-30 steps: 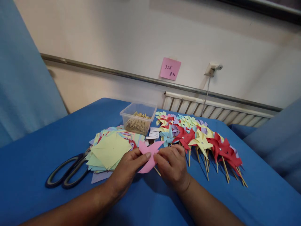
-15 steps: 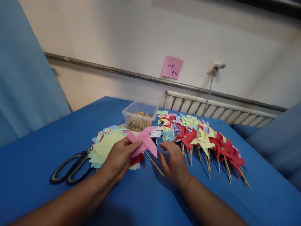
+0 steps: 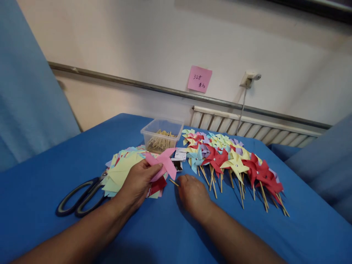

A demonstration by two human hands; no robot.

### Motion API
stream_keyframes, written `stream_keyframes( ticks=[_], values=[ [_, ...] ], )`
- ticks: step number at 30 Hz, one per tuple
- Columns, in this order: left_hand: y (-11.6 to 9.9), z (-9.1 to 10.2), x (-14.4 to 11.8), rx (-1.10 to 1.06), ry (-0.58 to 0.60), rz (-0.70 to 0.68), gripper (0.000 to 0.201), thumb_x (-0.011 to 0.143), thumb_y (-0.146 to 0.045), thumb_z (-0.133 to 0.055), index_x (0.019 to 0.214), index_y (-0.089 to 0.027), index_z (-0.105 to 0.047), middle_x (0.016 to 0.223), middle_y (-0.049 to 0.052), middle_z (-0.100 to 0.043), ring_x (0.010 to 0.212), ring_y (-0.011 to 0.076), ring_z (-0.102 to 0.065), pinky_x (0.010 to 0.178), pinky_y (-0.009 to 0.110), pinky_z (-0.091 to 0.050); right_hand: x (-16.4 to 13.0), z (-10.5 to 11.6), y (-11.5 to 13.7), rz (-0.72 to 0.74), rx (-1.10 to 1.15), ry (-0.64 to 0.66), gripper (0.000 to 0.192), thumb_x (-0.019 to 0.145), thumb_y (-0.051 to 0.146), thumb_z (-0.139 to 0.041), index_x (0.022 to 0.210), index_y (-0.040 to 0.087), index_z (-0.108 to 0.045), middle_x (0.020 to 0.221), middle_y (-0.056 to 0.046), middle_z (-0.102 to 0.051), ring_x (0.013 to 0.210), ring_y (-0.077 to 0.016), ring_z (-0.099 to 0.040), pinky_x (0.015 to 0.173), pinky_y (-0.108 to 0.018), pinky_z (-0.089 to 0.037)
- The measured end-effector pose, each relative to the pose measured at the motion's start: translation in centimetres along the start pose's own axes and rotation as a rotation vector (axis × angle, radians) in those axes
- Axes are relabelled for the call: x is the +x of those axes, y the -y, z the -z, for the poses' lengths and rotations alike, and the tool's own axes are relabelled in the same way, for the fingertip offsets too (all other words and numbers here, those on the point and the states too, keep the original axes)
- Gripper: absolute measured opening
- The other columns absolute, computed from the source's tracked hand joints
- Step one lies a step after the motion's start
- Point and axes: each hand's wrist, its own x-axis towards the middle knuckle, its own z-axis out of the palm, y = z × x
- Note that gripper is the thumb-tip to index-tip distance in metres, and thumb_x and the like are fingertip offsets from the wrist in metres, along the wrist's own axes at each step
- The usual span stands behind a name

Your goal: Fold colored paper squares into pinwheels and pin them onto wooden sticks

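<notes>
Between the thumb and fingers of my left hand (image 3: pixel 137 179) is a pink paper pinwheel (image 3: pixel 166 161), its folded blades facing up. My right hand (image 3: pixel 194 196) lies low over the table with its fingers curled round a thin wooden stick (image 3: pixel 173 182); only one end shows past the fingertips. Beneath and left of my left hand is a pile of coloured paper squares (image 3: pixel 121 170), with a red piece (image 3: pixel 158 186) near its right edge. A small white-and-black packet (image 3: pixel 180 156) lies just behind the pinwheel.
Black-handled scissors (image 3: pixel 79 198) lie at the left, their blades hidden by the papers. A clear plastic box (image 3: pixel 147 135) of short sticks stands at the back. Rows of finished pinwheels (image 3: pixel 236 163) on sticks fill the right side of the blue-covered table (image 3: pixel 176 234).
My right hand has moved left and down onto the wooden stick and closed round it. My left hand still holds the pink pinwheel, nearly in place. The view has shifted slightly.
</notes>
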Motion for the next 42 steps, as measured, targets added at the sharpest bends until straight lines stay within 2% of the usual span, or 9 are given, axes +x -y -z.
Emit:
stream_keyframes(
  ticks=[6,10,14,17,22,28,31,35,42],
  values=[
    [0.2,-0.1,0.2,0.017,-0.015,0.002,0.031,0.059,-0.02,-0.078,0.085,-0.011,-0.064,0.072,0.004,-0.07,0.063,0.0186,-0.066,0.066,0.035,-0.055,-0.1,-0.6,0.1,0.033,-0.101,-0.063,0.023,0.073,-0.001,-0.049,0.077,0.021,-0.055,0.069,-0.007,-0.061,0.064,-0.0235,-0.059,0.057,-0.031,-0.041],
    [0.3,0.0,0.2,0.075,-0.02,0.0,0.031,0.057,-0.021,-0.08,0.081,-0.012,-0.063,0.067,0.003,-0.068,0.062,0.0194,-0.066,0.063,0.035,-0.055,0.0,-0.9,-0.1,-0.027,-0.066,-0.097,0.026,0.072,-0.002,-0.046,0.079,0.021,-0.055,0.072,-0.008,-0.062,0.063,-0.0241,-0.06,0.055,-0.031,-0.04],
    [0.6,0.3,0.2,0.13,-0.013,-0.016,0.026,0.061,-0.023,-0.078,0.076,-0.014,-0.059,0.065,0.0,-0.066,0.059,0.016,-0.064,0.058,0.03,-0.053,0.0,-0.2,-0.8,-0.14,0.087,-0.194,0.029,0.077,0.0,-0.04,0.091,0.02,-0.056,0.08,-0.008,-0.063,0.056,-0.019,-0.058,0.05,-0.028,-0.037],
    [0.9,0.5,0.3,0.169,0.012,-0.033,0.024,0.063,-0.024,-0.077,0.075,-0.015,-0.058,0.067,0.0,-0.066,0.059,0.0148,-0.064,0.057,0.027,-0.052,-0.1,1.2,-1.1,-0.222,0.289,-0.236,0.017,0.089,0.014,-0.038,0.093,0.019,-0.054,0.073,-0.005,-0.063,0.059,-0.0191,-0.06,0.051,-0.027,-0.037],
    [1.1,0.4,0.6,0.251,0.005,-0.058,0.025,0.06,-0.025,-0.077,0.075,-0.015,-0.059,0.067,0.0,-0.067,0.062,0.0161,-0.064,0.059,0.027,-0.05,-0.3,3.3,-0.4,-0.314,0.637,-0.191,0.023,0.097,0.031,-0.031,0.093,0.02,-0.05,0.067,0.001,-0.059,0.054,-0.0152,-0.055,0.051,-0.025,-0.037],
    [1.1,-0.3,0.2,0.486,-0.003,-0.172,0.017,0.061,-0.022,-0.072,0.064,-0.017,-0.056,0.055,-0.005,-0.06,0.052,0.0112,-0.054,0.049,0.02,-0.04,-0.8,3.1,1.3,-0.253,0.754,-0.166,0.019,0.094,0.033,-0.038,0.085,0.021,-0.049,0.064,0.003,-0.054,0.055,-0.0134,-0.051,0.053,-0.024,-0.037],
    [1.1,-0.8,-0.4,0.47,0.015,-0.122,0.016,0.061,-0.024,-0.072,0.065,-0.018,-0.057,0.054,-0.005,-0.06,0.047,0.0105,-0.051,0.045,0.019,-0.037,-0.8,2.1,1.5,-0.273,0.81,-0.1,0.021,0.092,0.035,-0.043,0.079,0.021,-0.051,0.059,0.004,-0.051,0.051,-0.0122,-0.048,0.048,-0.023,-0.034],
    [1.2,-1.1,-0.7,0.366,0.037,-0.008,0.019,0.06,-0.025,-0.074,0.07,-0.018,-0.06,0.053,-0.006,-0.062,0.04,0.0094,-0.048,0.042,0.02,-0.036,-0.4,0.9,1.2,-0.414,0.961,-0.015,0.027,0.09,0.041,-0.045,0.073,0.021,-0.05,0.051,0.006,-0.047,0.042,-0.0102,-0.044,0.042,-0.021,-0.031],
    [1.7,-0.7,-0.2,0.335,0.069,0.048,0.029,0.06,-0.027,-0.077,0.082,-0.014,-0.064,0.07,0.002,-0.07,0.056,0.0143,-0.061,0.046,0.02,-0.04,-0.4,0.0,0.9,-0.456,1.058,-0.021,0.028,0.088,0.042,-0.047,0.07,0.021,-0.05,0.048,0.007,-0.046,0.042,-0.0094,-0.042,0.042,-0.02,-0.031]
  ],
)
